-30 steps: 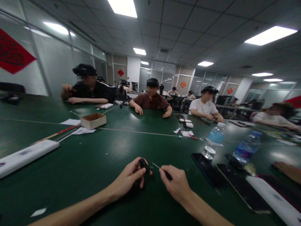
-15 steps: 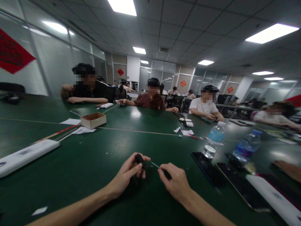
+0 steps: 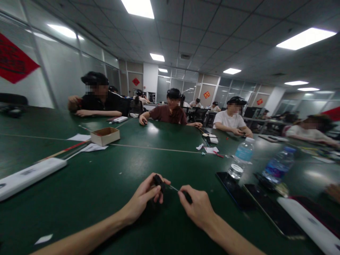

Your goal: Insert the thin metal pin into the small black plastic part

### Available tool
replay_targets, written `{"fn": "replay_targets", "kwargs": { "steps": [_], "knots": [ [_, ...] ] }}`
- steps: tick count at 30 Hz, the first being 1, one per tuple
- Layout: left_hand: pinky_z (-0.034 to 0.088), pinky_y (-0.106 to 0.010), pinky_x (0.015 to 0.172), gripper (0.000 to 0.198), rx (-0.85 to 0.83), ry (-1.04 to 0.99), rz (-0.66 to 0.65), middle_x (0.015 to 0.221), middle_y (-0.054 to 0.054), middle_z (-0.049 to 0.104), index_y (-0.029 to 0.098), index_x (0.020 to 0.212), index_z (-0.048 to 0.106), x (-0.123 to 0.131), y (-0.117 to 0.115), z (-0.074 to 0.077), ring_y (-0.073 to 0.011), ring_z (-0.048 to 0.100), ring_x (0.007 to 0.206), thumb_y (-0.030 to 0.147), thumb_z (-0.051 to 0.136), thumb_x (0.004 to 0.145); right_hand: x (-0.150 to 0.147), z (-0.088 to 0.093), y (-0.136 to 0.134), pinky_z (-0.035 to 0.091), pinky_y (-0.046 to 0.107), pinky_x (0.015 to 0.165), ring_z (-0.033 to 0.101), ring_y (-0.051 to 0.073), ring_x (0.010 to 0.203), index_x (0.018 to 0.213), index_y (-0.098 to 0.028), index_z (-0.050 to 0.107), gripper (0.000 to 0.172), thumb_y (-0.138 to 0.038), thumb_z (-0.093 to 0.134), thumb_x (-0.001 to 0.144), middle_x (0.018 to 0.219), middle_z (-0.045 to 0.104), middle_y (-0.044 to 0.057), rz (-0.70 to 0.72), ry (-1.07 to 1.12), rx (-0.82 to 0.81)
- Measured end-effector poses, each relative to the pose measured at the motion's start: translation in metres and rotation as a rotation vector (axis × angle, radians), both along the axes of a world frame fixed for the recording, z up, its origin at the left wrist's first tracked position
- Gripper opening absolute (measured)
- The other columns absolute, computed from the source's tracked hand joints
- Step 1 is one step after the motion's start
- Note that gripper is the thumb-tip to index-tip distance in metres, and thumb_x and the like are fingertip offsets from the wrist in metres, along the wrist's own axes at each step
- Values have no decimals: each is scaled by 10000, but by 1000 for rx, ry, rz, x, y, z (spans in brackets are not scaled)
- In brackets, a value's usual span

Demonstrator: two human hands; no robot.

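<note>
My left hand [image 3: 146,193] is closed on a small black block-shaped part [image 3: 159,182], held between thumb and fingers above the green table. My right hand [image 3: 196,203] pinches a thin screwdriver [image 3: 174,188] whose pale metal shaft points left toward my left fingertips. Its dark handle is mostly hidden inside my right palm. The shaft's tip ends close to the black part; whether it touches cannot be made out. Both hands are just over the near middle of the table [image 3: 117,184].
Right of my hands are dark phones [image 3: 273,210], a white power bank [image 3: 310,219] and water bottles [image 3: 241,156]. A long white device [image 3: 32,177] lies left, with an open cardboard box [image 3: 105,136] behind. Several people sit around; a co-worker's hand [image 3: 333,193] shows at the right edge.
My right hand and the screwdriver have shifted very slightly left. Across the table, a person's hand has moved inward. The hand at the right edge has drawn further out of view.
</note>
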State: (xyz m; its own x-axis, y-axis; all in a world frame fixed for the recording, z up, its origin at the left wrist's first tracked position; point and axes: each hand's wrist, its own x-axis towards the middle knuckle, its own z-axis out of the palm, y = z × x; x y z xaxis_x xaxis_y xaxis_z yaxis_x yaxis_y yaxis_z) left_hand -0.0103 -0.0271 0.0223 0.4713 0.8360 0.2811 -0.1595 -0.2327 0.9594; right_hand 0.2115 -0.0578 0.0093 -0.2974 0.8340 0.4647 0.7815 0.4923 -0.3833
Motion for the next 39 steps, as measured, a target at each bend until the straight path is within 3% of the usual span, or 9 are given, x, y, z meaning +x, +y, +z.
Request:
{"fn": "replay_targets", "kwargs": {
  "steps": [8,12,15,20,29,39],
  "knots": [
    [376,-229,533,226,-44,-30,19,943,-75,592,157,1030,509,2,3,-4,-107,536,608,334,473,894,1,1,1,375,224,579,550,121,613,941,-193,563,212,-298,379,952,740,593,9,15,32,17],
    [360,-227,519,217,-54,-26,-17,836,-54,591,147,1017,510,2,6,-9,-109,526,581,320,473,891,1,-3,3,389,228,620,562,124,638,944,-200,560,195,-297,391,945,768,600,7,15,46,28],
    [359,-232,518,193,-71,-47,-45,879,-67,598,148,1007,505,1,9,-13,-104,518,567,289,482,878,1,-4,3,400,241,673,579,140,700,951,-200,557,188,-298,397,939,802,605,15,6,57,52],
    [368,-241,538,147,-102,-65,-130,927,-77,600,153,980,503,-1,11,-16,-116,534,592,223,456,858,1,-3,2,385,233,589,533,122,591,954,-198,549,179,-343,454,911,740,579,0,-14,84,27],
    [436,-278,621,164,-142,51,-409,927,-85,600,143,969,532,-2,-1,1,-155,545,711,240,529,837,2,0,-4,393,232,616,562,122,653,951,-198,593,168,-291,463,901,794,627,10,317,-10,-63],
    [438,-259,636,177,-109,101,-416,908,-47,570,153,985,556,-3,-2,3,-138,531,721,232,553,826,1,4,-7,368,236,601,570,114,644,947,-196,607,156,-272,485,885,785,644,3,386,-32,-43]
  ]
}}
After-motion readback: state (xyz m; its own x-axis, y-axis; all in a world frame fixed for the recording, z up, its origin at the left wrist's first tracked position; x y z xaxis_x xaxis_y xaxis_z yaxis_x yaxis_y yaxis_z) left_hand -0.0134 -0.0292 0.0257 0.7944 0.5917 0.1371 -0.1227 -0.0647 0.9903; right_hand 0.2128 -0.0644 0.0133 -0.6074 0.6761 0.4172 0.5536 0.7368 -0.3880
